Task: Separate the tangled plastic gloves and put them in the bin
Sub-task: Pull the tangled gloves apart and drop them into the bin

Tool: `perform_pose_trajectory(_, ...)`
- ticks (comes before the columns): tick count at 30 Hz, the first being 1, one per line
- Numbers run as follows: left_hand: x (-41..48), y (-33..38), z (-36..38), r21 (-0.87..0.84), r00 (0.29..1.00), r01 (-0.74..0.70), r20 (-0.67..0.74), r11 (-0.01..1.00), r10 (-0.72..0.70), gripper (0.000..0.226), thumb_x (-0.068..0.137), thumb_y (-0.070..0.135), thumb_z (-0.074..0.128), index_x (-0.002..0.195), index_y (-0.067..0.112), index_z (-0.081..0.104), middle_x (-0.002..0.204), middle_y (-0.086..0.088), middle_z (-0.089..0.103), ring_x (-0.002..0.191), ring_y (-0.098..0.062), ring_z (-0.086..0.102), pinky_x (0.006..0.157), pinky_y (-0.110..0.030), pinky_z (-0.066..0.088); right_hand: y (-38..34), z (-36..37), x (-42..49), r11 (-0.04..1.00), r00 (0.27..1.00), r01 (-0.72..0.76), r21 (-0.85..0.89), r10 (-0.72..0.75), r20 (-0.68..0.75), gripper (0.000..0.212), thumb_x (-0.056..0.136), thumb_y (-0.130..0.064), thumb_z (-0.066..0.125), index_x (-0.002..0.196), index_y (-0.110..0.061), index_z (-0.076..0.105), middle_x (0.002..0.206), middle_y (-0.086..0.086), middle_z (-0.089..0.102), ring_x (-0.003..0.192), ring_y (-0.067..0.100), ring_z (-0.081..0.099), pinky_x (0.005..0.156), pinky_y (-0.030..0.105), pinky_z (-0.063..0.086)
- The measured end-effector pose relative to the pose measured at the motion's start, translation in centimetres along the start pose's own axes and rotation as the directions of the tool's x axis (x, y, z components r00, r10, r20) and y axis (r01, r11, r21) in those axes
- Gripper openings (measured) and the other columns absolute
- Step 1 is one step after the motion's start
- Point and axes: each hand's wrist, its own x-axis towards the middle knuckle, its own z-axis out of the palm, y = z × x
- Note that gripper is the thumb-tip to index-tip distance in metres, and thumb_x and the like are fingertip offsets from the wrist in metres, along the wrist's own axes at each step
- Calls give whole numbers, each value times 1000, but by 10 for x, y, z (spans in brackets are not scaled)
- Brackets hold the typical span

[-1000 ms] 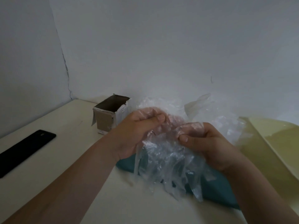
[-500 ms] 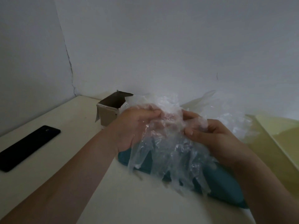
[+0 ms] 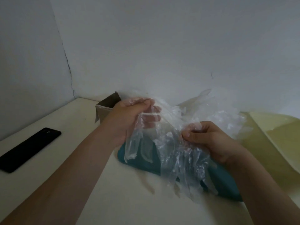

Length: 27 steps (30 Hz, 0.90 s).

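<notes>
My left hand (image 3: 129, 117) pinches the upper edge of the tangled gloves (image 3: 178, 159) at mid-frame. My right hand (image 3: 209, 140), lower and to the right, grips the rest, with the film stretched slantwise between them. The teal tub (image 3: 227, 184), which I take for the bin, lies directly beneath, nearer than the cardboard box (image 3: 103, 109) behind my left hand.

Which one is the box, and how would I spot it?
Find the crack in the wall corner and follow it down to the table. The box stands at the back there, just behind the left hand that grips the gloves. It alone is brown cardboard with an open top.
</notes>
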Motion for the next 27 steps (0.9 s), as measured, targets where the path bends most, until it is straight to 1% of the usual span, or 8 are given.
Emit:
perform_pose_trajectory(3,-3,13,-10,-90,986,-85,-151,992,70,17,100,15,68,113,7,72,111,-18,77,97,-34,75,80,-41,60,-6,2,-1,998,993,-29,-51,22,-119,12,87,-17,77,82,-7,80,75,17,69,68,27,62,63,30,54)
perform_pose_trajectory(6,-13,22,-6,-33,973,-112,-208,993,103,20,98,16,70,115,8,75,111,-15,79,100,-30,77,88,-39,60,-23,6,-7,999,983,17,-34,-23,-182,15,95,-14,68,93,-4,79,73,18,66,54,20,52,49,27,42)
perform_pose_trajectory(9,-21,26,12,-1,993,-53,-110,999,52,22,101,19,66,121,10,72,120,-15,76,106,-30,76,96,-43,57,-47,6,-19,996,979,81,-37,-87,-185,17,99,-15,65,98,-5,78,76,16,68,49,18,41,46,25,29)
perform_pose_trajectory(12,-28,33,38,-26,1000,14,14,1000,-14,29,106,20,57,131,9,67,128,-15,73,117,-34,72,105,-50,53,-71,0,-36,987,971,123,-107,-142,-193,18,100,-18,64,93,-13,80,69,9,65,49,18,36,45,25,25)
perform_pose_trajectory(17,-32,40,92,-7,985,40,169,999,-38,32,110,22,47,135,13,66,129,-12,74,116,-33,72,96,-47,58,-115,-45,-77,951,939,142,-273,-217,-267,18,98,-28,68,95,-15,80,65,8,65,49,17,37,43,22,28)
perform_pose_trajectory(19,-26,40,116,-15,972,56,231,998,-51,33,110,22,46,137,14,64,130,-14,72,117,-35,72,94,-50,60,-128,-73,-98,934,912,102,-342,-225,-343,19,97,-31,69,96,-15,79,65,8,66,47,15,36,41,21,28)
perform_pose_trajectory(24,-11,37,158,-28,953,69,297,997,-58,34,110,10,40,136,6,62,129,-21,72,116,-41,71,94,-54,61,-130,-142,-128,865,846,-128,-486,-161,-508,21,96,-33,72,95,-12,78,64,8,70,43,15,33,41,20,23)
perform_pose_trajectory(27,-1,37,165,-23,955,77,289,997,-67,35,109,5,39,135,4,62,128,-22,72,113,-40,72,92,-54,61,-112,-176,-130,760,813,-276,-588,-141,-565,18,96,-34,70,89,-18,75,64,5,73,42,18,44,40,21,33)
